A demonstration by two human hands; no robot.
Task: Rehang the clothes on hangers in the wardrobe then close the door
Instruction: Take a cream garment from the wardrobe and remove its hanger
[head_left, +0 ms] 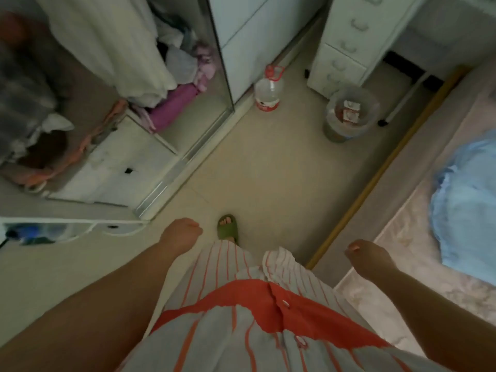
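Orange-striped dress (pixel 241 304), green slipper (pixel 228 229), blue garment (pixel 467 210).

Lying on the beige floor (pixel 268 167): a water jug (pixel 268 89) beside the wardrobe, a bin (pixel 349 114) near the drawers. Resting on the bed (pixel 429 237): blue cloth (pixel 467 210).

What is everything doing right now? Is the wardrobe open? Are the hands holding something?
Wardrobe door: slid open, clothes showing inside.
White garment: hanging in the wardrobe.
Purple clothes: piled on the wardrobe floor, not hung.
Blue garment: lying on the bed.
Water bottle: upright on the floor, cap on.
Bin: upright, rubbish inside.
Left hand: loosely curled, holding nothing.
Right hand: loosely curled, holding nothing.
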